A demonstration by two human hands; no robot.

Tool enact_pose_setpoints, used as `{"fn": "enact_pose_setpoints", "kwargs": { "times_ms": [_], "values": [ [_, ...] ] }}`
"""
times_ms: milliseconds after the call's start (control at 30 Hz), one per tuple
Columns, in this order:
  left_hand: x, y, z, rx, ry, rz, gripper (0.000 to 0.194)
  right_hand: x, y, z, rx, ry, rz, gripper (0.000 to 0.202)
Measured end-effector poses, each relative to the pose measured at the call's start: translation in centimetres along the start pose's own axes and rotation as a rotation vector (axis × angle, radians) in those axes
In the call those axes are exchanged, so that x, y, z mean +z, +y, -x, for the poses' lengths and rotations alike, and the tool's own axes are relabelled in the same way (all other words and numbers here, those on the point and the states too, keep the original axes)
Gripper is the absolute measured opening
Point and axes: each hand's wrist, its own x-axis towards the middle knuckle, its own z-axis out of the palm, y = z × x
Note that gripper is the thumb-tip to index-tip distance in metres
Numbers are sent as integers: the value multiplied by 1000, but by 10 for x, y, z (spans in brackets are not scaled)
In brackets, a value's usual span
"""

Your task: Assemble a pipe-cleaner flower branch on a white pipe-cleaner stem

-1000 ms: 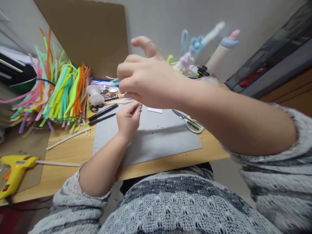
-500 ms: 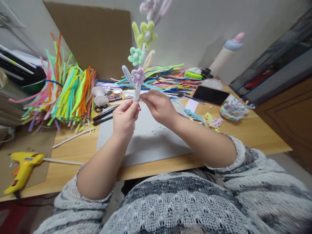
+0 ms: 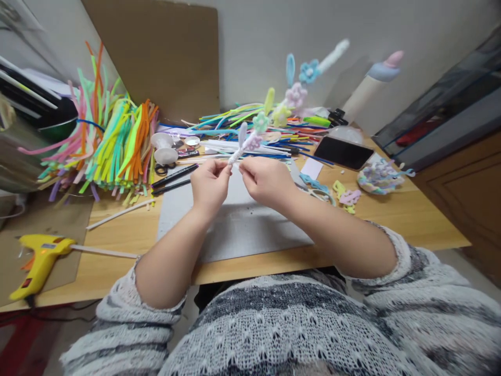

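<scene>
A pipe-cleaner flower stem (image 3: pixel 261 122) slants up and to the right, over the back of the desk. Along its white wrapped stalk sit small purple, green, yellow, pink and blue flowers with looped leaves, and its far tip is bare white. My left hand (image 3: pixel 209 185) pinches the lower end of the stalk between thumb and fingers. Just to the right, my right hand (image 3: pixel 268 181) is closed with its fingertips close to the stalk's base. Whatever lies in those right fingers is hidden. Both hands are above a grey mat (image 3: pixel 242 224).
Bundled colourful pipe cleaners (image 3: pixel 117 146) stand at left, with more strewn along the back. A yellow glue gun (image 3: pixel 43 261) lies at front left, black pens (image 3: pixel 174 180) left of the mat. At right are a phone (image 3: pixel 344 152), scissors (image 3: pixel 323 195) and a fuzzy pastel basket (image 3: pixel 379 177).
The flower stem has tipped from nearly upright to a slant toward the right, bringing its blue flower and white tip into view. Both hands have turned with it and stay near its base.
</scene>
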Motion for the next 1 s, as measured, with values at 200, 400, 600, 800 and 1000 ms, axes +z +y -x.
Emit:
{"fn": "enact_pose_setpoints", "kwargs": {
  "times_ms": [200,400,600,800,1000],
  "values": [
    [-1,0,6,438,-82,-602,21,-22,4,-7,-235,-7,135,25],
    [-2,1,8,765,-137,-611,23,-41,23,-50,-400,-140,268,29],
    [1,-4,10,724,-169,-541,25,-27,22,-77,-500,-299,334,37],
    [-2,-2,4,407,23,-326,18,-52,-5,-56,-686,52,489,31],
    [-5,11,0,-100,80,356,18,-19,23,-6,-386,46,25,22]
  ]
}}
